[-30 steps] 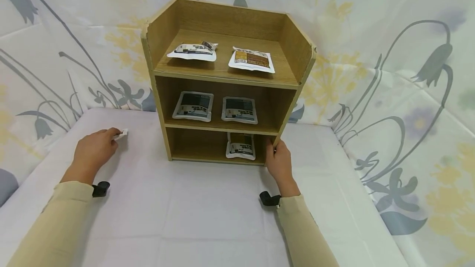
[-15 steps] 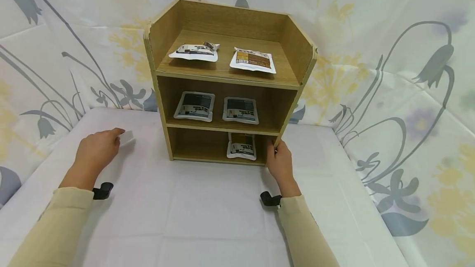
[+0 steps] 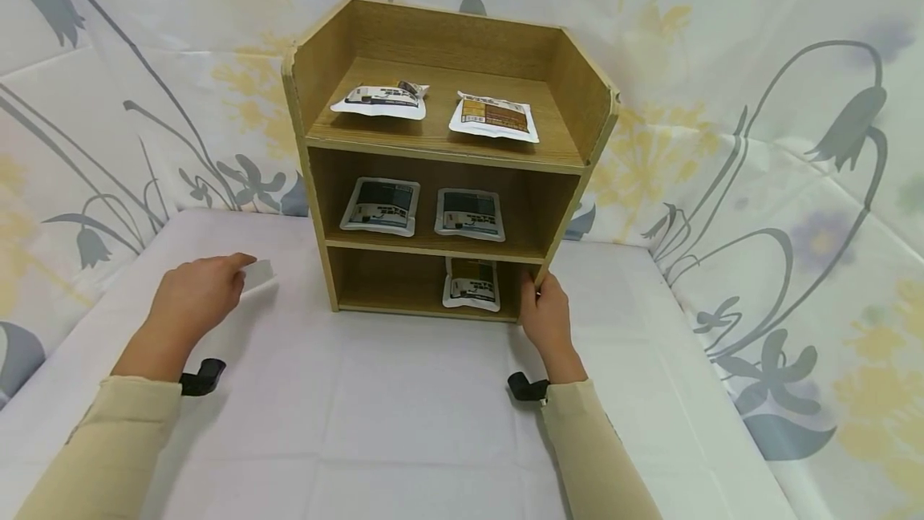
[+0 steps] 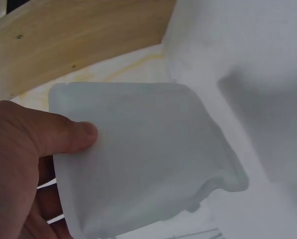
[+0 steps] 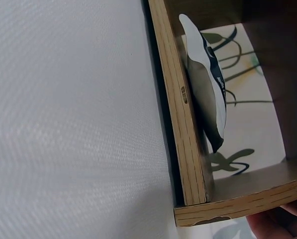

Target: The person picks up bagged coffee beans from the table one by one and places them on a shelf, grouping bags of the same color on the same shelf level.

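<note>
My left hand (image 3: pixel 198 295) pinches the edge of a flat whitish-grey pouch (image 4: pixel 133 154) left of the small wooden shelf (image 3: pixel 447 45). Its thumb (image 4: pixel 71 134) lies on the pouch's plain face; the other fingers are behind it, partly hidden. My right hand (image 3: pixel 546 318) grips the shelf's right side panel near the bottom. In the right wrist view, only some of its fingers (image 5: pixel 270 226) show beneath the panel. One packaged pouch (image 3: pixel 472 287) rests on the right of the bottom level, where the left part is bare.
Two dark-labelled pouches, a left one (image 3: pixel 380 205) and a right one (image 3: pixel 471 213), lie on the middle level. The top level bears a white pouch (image 3: pixel 382 100) and a brown-labelled pouch (image 3: pixel 494 117). White cloth (image 3: pixel 404 416) covers the table; flowered cloth (image 3: pixel 722 6) hangs behind.
My left hand has moved slightly right toward the shelf, and the pouch in it has turned so more of its face shows. The right hand keeps its grip.
</note>
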`<act>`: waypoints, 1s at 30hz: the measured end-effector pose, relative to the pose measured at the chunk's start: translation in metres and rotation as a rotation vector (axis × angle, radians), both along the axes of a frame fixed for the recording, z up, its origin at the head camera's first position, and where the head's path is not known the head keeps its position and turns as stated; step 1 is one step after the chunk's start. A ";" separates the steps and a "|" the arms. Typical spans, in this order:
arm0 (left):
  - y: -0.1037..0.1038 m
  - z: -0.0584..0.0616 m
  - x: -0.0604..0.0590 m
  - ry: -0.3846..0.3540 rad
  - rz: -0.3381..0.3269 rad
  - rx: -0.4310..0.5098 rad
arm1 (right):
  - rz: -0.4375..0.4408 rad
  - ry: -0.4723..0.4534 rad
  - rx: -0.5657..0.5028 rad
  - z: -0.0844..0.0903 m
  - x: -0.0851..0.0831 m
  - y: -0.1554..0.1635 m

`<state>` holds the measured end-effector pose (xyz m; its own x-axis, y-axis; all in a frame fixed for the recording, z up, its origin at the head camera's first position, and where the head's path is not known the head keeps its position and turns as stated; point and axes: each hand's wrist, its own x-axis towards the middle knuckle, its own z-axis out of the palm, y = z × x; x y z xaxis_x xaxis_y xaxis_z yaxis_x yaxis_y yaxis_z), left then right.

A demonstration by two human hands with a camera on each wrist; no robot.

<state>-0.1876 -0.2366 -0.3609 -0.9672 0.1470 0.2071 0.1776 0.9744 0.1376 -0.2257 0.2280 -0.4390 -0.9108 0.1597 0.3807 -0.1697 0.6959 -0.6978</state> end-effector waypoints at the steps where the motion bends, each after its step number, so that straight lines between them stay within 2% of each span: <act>1: 0.001 0.001 0.001 -0.008 -0.008 -0.004 | 0.000 -0.001 -0.001 0.000 0.000 0.000; 8: 0.012 0.008 0.007 -0.040 -0.042 -0.016 | 0.008 0.000 -0.005 -0.001 0.000 0.000; 18: 0.024 0.010 0.014 -0.050 -0.075 -0.011 | 0.019 0.002 -0.008 -0.001 0.000 0.000; 25: 0.031 0.012 0.017 -0.101 -0.097 -0.010 | 0.015 -0.004 -0.006 0.000 0.001 0.000; 30: 0.039 0.014 0.019 -0.110 -0.120 -0.009 | 0.012 -0.018 -0.006 0.001 0.001 0.000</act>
<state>-0.1689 -0.1980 -0.3468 -0.9594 0.2641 0.0992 0.2770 0.9485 0.1536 -0.2245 0.2279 -0.4382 -0.9194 0.1508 0.3632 -0.1654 0.6896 -0.7051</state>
